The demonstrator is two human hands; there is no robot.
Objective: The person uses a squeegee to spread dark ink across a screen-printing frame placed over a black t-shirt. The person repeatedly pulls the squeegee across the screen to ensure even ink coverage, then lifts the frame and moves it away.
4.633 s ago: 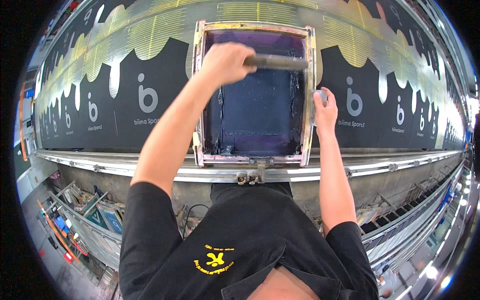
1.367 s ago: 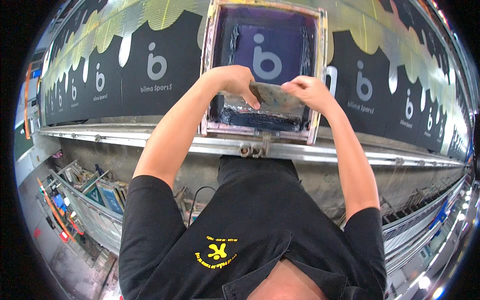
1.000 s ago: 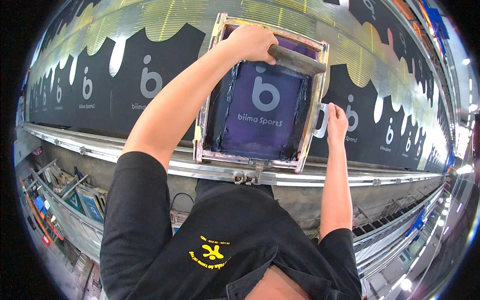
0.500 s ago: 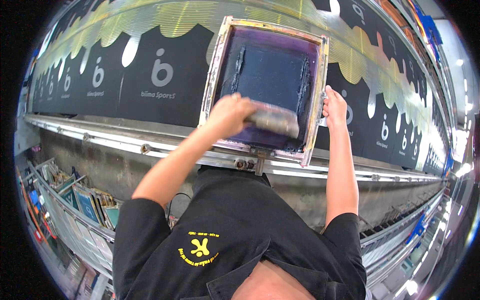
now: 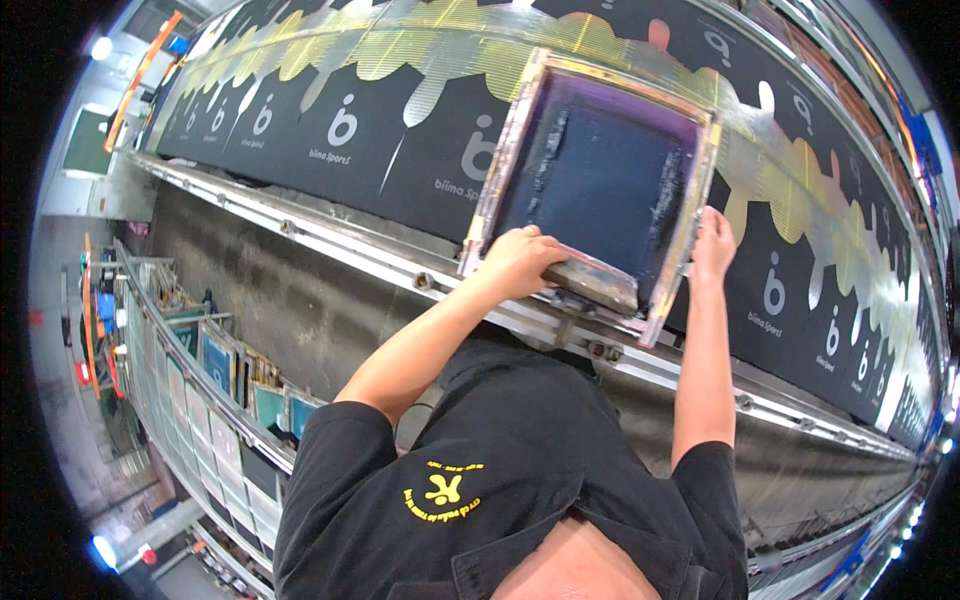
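Note:
A framed printing screen point(image 5: 537, 85) lies over the long printing table, its mesh purple at the edges and coated with dark ink point(image 5: 615, 180) in the middle. Thick ridges of ink run down both sides of the mesh. My left hand point(image 5: 522, 262) is closed around a squeegee point(image 5: 597, 284), which rests along the near end inside the frame. My right hand point(image 5: 712, 245) grips the right side of the frame, its fingers partly hidden behind the edge. Under and beside the screen lie black fabric panels point(image 5: 340, 165) with pale printed logos and yellow drip shapes.
A metal rail point(image 5: 330, 240) with bolts runs along the table's near edge, in front of my body. To the lower left, a rack point(image 5: 230, 400) holds several other screens point(image 5: 220, 362). More printed panels stretch off to the right.
The squeegee has come nearer to me, from across the lower mesh to the near end of the frame. The view has turned and shifted, so the screen appears further right. Both hands keep their grips.

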